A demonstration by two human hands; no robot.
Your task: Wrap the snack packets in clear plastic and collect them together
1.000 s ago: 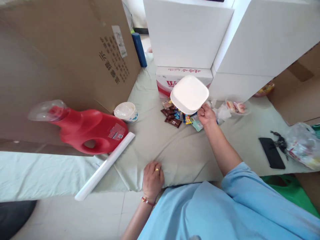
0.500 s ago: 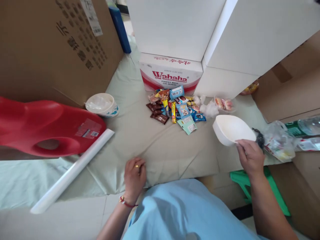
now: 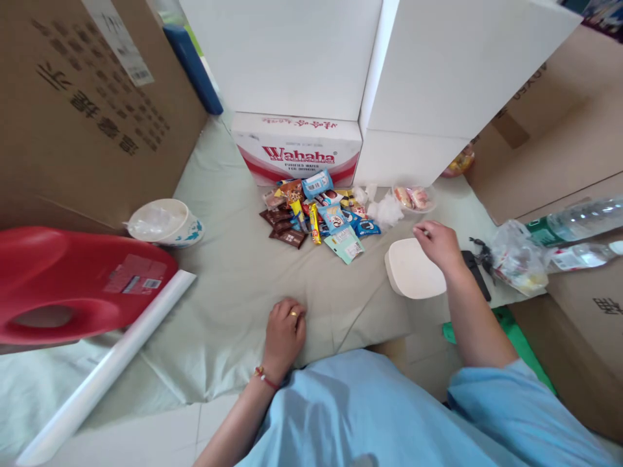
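A white square bowl (image 3: pixel 411 269) sits on the pale green cloth (image 3: pixel 233 272), right of centre. My right hand (image 3: pixel 438 246) is on its far right rim with the fingers curled over the edge. My left hand (image 3: pixel 285 331), wearing a ring and a red bracelet, rests as a loose fist on the cloth near its front edge, with nothing seen in it. A pile of wrapped snacks (image 3: pixel 318 217) lies just left of the bowl, in front of a Wahaha carton (image 3: pixel 296 152).
A red detergent jug (image 3: pixel 73 279), a white roll (image 3: pixel 102 376) and a lidded paper cup (image 3: pixel 160 224) lie at the left. A black phone (image 3: pixel 474 272), a plastic bag (image 3: pixel 516 259) and a water bottle (image 3: pixel 579 217) are at the right. Cardboard and white boxes (image 3: pixel 292 58) wall the back.
My right hand carried the bowl from above the snack pile out to the right and down; it now sits on the cloth. The view shifted right. My left hand stayed put.
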